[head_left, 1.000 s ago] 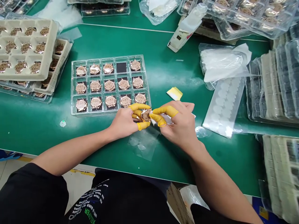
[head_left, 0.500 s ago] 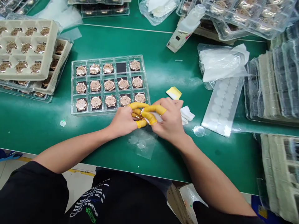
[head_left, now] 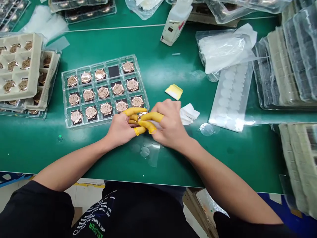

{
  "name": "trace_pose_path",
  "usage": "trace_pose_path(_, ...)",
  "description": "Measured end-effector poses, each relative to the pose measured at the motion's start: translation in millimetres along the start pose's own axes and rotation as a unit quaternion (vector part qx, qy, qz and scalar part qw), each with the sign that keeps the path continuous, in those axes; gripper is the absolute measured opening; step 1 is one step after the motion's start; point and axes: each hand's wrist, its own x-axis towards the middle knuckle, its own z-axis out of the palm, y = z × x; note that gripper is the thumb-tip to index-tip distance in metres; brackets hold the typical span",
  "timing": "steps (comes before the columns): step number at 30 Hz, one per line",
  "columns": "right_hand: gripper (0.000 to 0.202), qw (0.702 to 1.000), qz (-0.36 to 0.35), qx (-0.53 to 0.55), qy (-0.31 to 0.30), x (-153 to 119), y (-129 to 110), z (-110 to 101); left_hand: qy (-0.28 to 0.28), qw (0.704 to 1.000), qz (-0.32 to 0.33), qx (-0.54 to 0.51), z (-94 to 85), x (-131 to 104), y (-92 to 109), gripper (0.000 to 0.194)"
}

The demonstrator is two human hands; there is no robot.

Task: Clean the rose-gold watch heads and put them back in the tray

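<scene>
Writing: a CE mark is showing on several rose-gold case backs in the clear tray point(head_left: 64, 102); green print on the black shirt point(head_left: 146, 208) is reading roughly "ELOPER", first part unclear, with smaller white lines running above it. Count: the tray is presenting 15 compartments, three rows of five; 14 are holding watch cases and one, far row, fourth from left, is showing a black pad point(head_left: 114, 71). One further watch case point(head_left: 142, 114) is sitting in the fingers, just beside the tray's near right corner. Left hand point(head_left: 120, 129) is grasping it, at least three yellow finger cots showing; right hand point(head_left: 170, 127), two cots showing, is pinching a white wipe point(head_left: 156, 124) against it. Lying nearby are one yellow-and-white folded piece point(head_left: 174, 91), one crumpled white tissue point(head_left: 189, 114) and one clear disc point(head_left: 206, 129)
</scene>
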Motion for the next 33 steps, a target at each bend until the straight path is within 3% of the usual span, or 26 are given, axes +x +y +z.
trace_pose_path(4,0.022,0.996,0.083,-0.026,0.007,4.8,12.6,1.2,0.018,0.999,0.019,0.028,-0.7,-0.4,-0.6,0.057)
trace_pose_path(7,0.028,0.988,0.145,-0.045,0.025,4.3,36.8,-14.6,0.019,0.998,0.037,0.055,0.4,-3.7,-0.2,0.056)
trace_pose_path(10,0.037,0.988,0.151,-0.024,0.003,0.7,50.7,-34.2,0.023,0.993,0.079,0.084,1.4,-7.8,-1.7,0.055)
trace_pose_path(15,0.026,0.977,0.1,0.105,-0.155,-0.5,37.3,-43.3,0.042,0.983,0.139,0.112,1.5,-10.9,-4.6,0.052)
trace_pose_path(19,0.02,0.949,0.181,0.202,-0.16,4.6,31.6,-44.9,0.044,0.976,0.159,0.144,0.9,-12.0,-3.0,0.05)
trace_pose_path(23,0.019,0.935,0.203,0.237,-0.168,6.8,35.4,-50.6,0.037,0.971,0.16,0.172,-0.4,-10.9,0.0,0.05)
trace_pose_path(28,0.033,0.899,0.253,0.294,-0.203,4.1,34.0,-49.8,0.024,0.984,0.133,0.119,-0.2,-5.9,2.4,0.051)
trace_pose_path(33,0.042,0.901,0.242,0.31,-0.18,0.9,34.3,-45.1,0.04,0.985,0.129,0.104,0.9,-4.1,-1.1,0.05)
